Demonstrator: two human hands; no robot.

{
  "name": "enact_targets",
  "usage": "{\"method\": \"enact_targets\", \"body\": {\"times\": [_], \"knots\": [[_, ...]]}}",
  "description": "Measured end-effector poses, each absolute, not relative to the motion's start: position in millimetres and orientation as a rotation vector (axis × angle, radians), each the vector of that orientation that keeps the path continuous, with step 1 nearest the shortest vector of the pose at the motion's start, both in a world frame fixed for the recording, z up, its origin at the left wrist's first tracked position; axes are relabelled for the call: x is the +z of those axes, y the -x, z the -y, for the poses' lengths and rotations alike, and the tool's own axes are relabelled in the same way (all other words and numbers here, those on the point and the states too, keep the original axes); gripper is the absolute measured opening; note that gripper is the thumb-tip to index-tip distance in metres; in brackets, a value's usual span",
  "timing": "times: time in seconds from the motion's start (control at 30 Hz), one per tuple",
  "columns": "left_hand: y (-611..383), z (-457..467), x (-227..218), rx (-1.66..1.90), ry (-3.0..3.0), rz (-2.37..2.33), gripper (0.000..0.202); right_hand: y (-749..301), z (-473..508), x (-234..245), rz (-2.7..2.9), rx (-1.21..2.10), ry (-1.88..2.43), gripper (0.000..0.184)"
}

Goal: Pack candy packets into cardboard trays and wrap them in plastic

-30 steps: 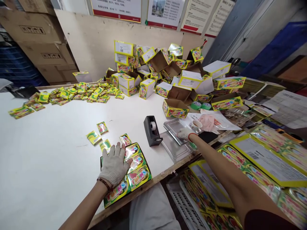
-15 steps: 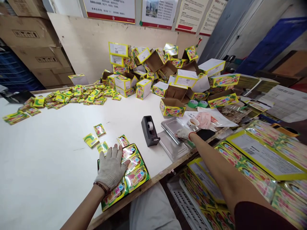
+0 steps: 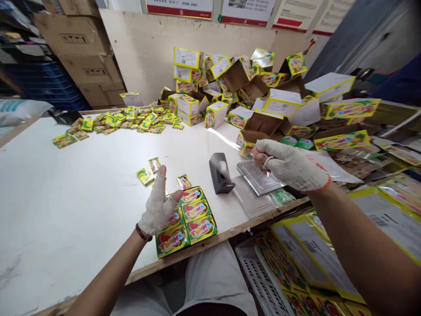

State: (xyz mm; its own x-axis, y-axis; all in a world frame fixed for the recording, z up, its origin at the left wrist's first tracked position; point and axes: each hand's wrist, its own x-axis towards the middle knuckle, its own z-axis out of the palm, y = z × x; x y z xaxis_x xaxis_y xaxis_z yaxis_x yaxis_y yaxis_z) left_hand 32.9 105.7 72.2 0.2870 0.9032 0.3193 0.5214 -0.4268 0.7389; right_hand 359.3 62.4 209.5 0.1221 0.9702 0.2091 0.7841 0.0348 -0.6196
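Observation:
My left hand [image 3: 160, 206], in a white fingerless glove, is open with thumb apart, held edge-on over the left side of a tray of small candy boxes [image 3: 199, 229] at the table's front edge. The boxes are packed in rows and printed in green, yellow and pink. My right hand [image 3: 284, 162], gloved too, is closed in a pinch above a stack of clear plastic covers [image 3: 259, 177]. From its fingers a see-through plastic cover [image 3: 225, 139] reaches left, showing mostly as a bright glare. Between the hands stands a black tape dispenser [image 3: 219, 173].
Several loose small packs [image 3: 145, 176] lie behind the tray, and a heap of them [image 3: 131, 119] spreads along the back left. Display cartons [image 3: 217, 115] are piled at the back. Below the table at right sit a white crate [image 3: 259, 272] and stacked filled packages [image 3: 305, 250].
My right hand has risen from the stack of plastic covers, bringing one up. My left hand has lifted off the candy boxes and turned edge-on. The view has swung left.

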Motion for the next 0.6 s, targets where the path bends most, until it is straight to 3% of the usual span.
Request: {"method": "enact_targets", "body": {"times": [0.13, 0.2, 0.27, 0.33, 0.47, 0.6], "knots": [[-18, -109, 118, 1.099, -1.638, -0.969, 0.11, -297, -91, 196, 1.704, 1.369, 1.372, 0.023], [-9, -112, 117, 1.04, -1.488, -1.052, 0.088, -270, -111, 169, 1.586, 1.608, 1.326, 0.024], [0, -117, 100, 1.017, -1.446, -1.281, 0.049, -251, -130, 140, 1.471, 1.597, 1.382, 0.019], [5, -125, 77, 0.985, -1.538, -1.53, 0.029, -241, -144, 115, 1.442, 1.457, 1.536, 0.012], [-3, -132, 42, 0.841, -1.74, -1.755, 0.021, -244, -160, 81, 1.501, 1.319, 1.785, 0.007], [-16, -123, 27, 0.709, -1.788, -1.784, 0.027, -257, -152, 60, 1.435, 1.395, 1.883, 0.007]]}}
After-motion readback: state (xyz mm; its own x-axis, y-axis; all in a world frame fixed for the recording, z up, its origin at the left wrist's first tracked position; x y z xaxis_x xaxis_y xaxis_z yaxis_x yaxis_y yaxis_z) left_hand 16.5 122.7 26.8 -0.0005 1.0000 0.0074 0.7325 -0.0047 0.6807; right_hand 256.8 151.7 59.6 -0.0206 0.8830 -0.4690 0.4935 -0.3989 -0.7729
